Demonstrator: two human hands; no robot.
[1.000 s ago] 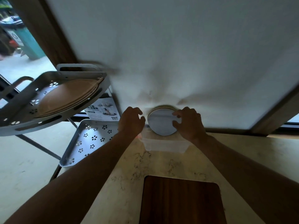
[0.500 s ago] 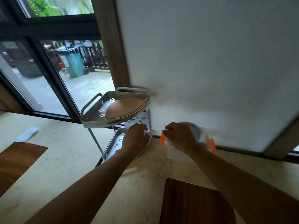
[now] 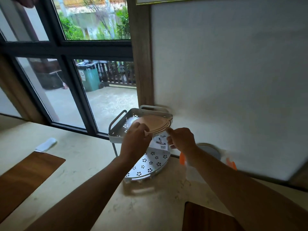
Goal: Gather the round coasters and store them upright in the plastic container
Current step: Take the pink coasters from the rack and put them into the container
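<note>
A stack of round beige coasters lies flat on the upper tier of a white corner rack. My left hand pinches the stack's front edge, which rests on the tier. My right hand is beside it with the index fingertip at the stack's right edge and nothing held. To the right, against the wall, a clear plastic container with orange clips holds a grey round coaster upright; my right forearm hides most of the container.
The rack's lower tier has flower cut-outs, with a printed box behind it. Wooden boards lie at the left and the bottom right of the pale counter. A white cloth sits near the window.
Both hands have left the container and the grey coaster and risen to the beige stack on the upper tier. My view has pulled back and swung left.
</note>
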